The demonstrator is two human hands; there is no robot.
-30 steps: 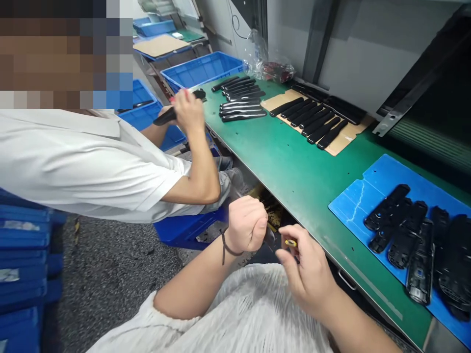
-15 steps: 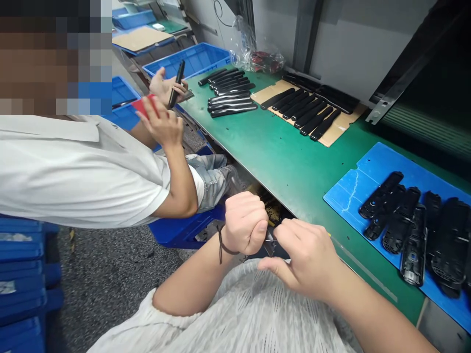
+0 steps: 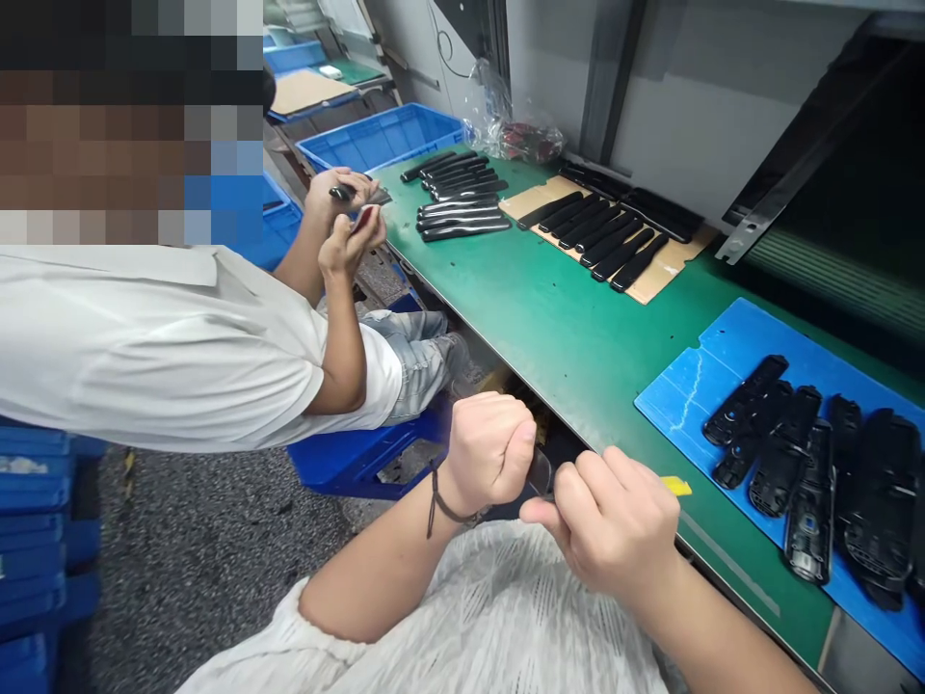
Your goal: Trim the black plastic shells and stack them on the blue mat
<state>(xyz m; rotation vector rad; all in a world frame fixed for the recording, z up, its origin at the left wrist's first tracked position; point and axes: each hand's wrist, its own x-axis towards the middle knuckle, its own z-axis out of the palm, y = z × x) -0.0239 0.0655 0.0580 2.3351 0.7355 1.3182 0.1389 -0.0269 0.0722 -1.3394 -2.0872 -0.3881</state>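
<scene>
My left hand [image 3: 488,451] is a closed fist wrapped round a dark part [image 3: 541,472], of which only a short end shows between my hands. My right hand [image 3: 614,520] is closed too, its thumb and fingers pinched against that same dark part. A small yellow piece [image 3: 677,486] sticks out past my right knuckles; whether it is held I cannot tell. Both hands hover just off the near edge of the green table [image 3: 578,337], above my lap.
A blue mat [image 3: 729,352] at the right carries several black housings [image 3: 809,463]. Farther back, black shells lie on cardboard [image 3: 654,280] and in rows [image 3: 462,207]. A co-worker in a white shirt [image 3: 166,337] sits at my left, hands on a dark part. Blue crates [image 3: 383,135] stand behind.
My right hand has curled tighter against the dark part, and the yellow piece now shows beyond its knuckles. The co-worker has brought both hands together on a part.
</scene>
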